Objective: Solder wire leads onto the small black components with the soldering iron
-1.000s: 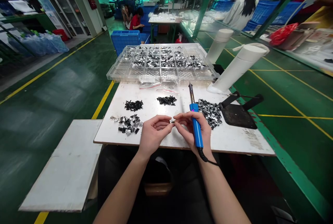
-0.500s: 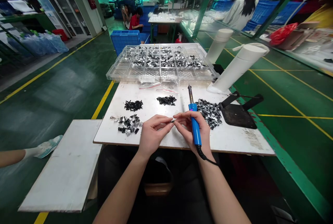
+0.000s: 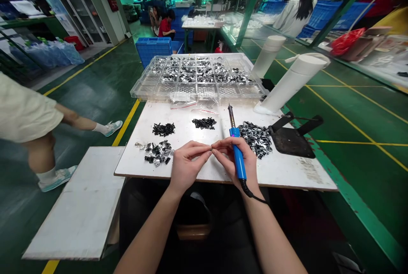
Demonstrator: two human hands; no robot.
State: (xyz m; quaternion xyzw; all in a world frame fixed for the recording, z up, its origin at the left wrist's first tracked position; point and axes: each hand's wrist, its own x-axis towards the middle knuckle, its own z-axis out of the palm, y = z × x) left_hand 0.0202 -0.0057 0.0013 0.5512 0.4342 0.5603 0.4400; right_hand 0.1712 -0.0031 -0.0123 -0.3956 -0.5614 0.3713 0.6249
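Over the front of the white board, my left hand (image 3: 188, 164) and my right hand (image 3: 239, 158) meet at their fingertips. My left thumb and fingers pinch something too small to make out. A blue soldering iron (image 3: 239, 161) rests in my right hand, tip pointing up and away, its black cord trailing over the wrist. The right fingertips also press at the pinch point. Left of my hands lies a loose pile of silver and black pieces (image 3: 158, 152). Two heaps of small black parts (image 3: 163, 129) sit farther back, and a larger black-and-silver pile (image 3: 256, 139) is at the right.
A clear compartment tray (image 3: 197, 91) of shiny pieces stands at the back. White tubes (image 3: 291, 83) and a black metal stand (image 3: 293, 140) are on the right. A lower white board (image 3: 83, 206) lies at left, with a person walking (image 3: 28, 112) beyond it.
A person has stepped into view at the left. The soldering iron has tilted slightly leftward in my right hand. My joined fingertips have barely moved.
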